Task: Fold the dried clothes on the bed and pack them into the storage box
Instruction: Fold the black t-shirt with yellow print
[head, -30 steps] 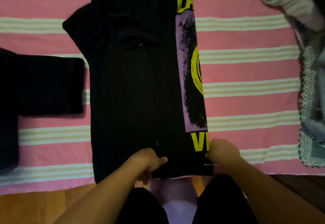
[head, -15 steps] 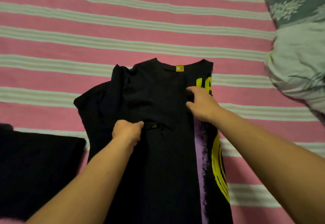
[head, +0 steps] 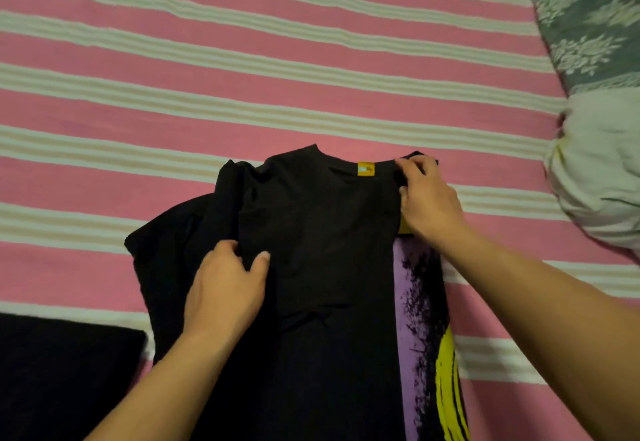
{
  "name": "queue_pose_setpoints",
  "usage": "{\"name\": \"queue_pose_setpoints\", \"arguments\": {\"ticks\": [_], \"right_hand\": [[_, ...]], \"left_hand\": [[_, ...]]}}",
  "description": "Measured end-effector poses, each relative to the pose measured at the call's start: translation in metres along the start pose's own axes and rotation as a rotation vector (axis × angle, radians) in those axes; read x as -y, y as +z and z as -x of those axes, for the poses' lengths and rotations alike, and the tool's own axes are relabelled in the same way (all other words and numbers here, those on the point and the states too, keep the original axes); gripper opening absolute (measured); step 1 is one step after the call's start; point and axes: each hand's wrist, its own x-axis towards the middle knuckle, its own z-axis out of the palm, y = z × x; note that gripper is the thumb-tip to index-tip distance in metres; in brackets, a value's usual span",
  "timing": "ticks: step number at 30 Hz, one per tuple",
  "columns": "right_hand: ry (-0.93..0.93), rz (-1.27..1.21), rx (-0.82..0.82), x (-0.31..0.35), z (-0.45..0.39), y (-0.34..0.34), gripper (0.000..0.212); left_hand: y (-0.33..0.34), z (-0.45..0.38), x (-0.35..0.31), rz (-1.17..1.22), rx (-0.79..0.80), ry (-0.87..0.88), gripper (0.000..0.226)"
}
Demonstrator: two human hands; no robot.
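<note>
A black T-shirt (head: 325, 232) lies lengthwise on the pink striped bed sheet (head: 277, 94), collar away from me, with an orange neck label (head: 365, 169) and a purple and yellow print (head: 426, 336) along its right edge. Its right side is folded over the middle. My left hand (head: 225, 288) pinches the black fabric near the left shoulder between thumb and fingers. My right hand (head: 427, 198) holds the collar's right corner, fingers curled over the edge. No storage box is in view.
A folded black garment (head: 65, 371) lies on the bed at the lower left. A green floral pillow (head: 588, 17) and a pale bundled cloth (head: 599, 170) sit at the right edge.
Both hands left the shirt's hem and reached up to its top. Since half a second ago my right hand slid up to the collar corner and my left hand took the left shoulder fabric.
</note>
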Motion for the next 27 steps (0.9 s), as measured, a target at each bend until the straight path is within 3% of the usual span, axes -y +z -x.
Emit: {"name": "queue_pose_setpoints", "arguments": {"ticks": [2,5,7,10,13,16,19,23,27], "right_hand": [[-0.027,0.037,0.075,-0.004,-0.023,-0.003,0.040],[-0.045,0.099,0.153,-0.003,-0.041,-0.004,0.021],[-0.015,0.037,0.096,0.002,-0.046,-0.002,0.006],[0.021,-0.098,-0.049,0.008,-0.043,0.005,0.005],[0.040,-0.154,-0.185,0.021,-0.011,0.016,0.036],[-0.048,-0.041,-0.284,0.041,0.050,0.029,0.047],[-0.113,-0.132,-0.205,0.070,0.126,0.038,0.044],[-0.507,-0.007,0.006,0.115,0.195,0.062,0.038],[-0.357,0.090,0.043,0.129,0.195,0.079,0.054]], "left_hand": [[0.002,-0.021,-0.015,0.086,-0.004,-0.053,0.056],[0.003,-0.046,-0.027,0.406,0.000,-0.187,0.039],[0.001,-0.052,-0.022,0.589,0.011,-0.249,0.028],[-0.004,-0.041,-0.008,0.723,0.035,-0.209,0.010],[-0.009,-0.030,-0.003,0.723,0.092,-0.143,0.012],[-0.012,-0.038,0.000,0.658,0.159,-0.134,0.023],[-0.015,-0.050,-0.001,0.659,0.202,-0.169,0.019],[-0.019,-0.060,-0.004,0.665,0.285,-0.173,0.010],[-0.024,-0.069,-0.005,0.634,0.316,-0.229,0.015]]}}
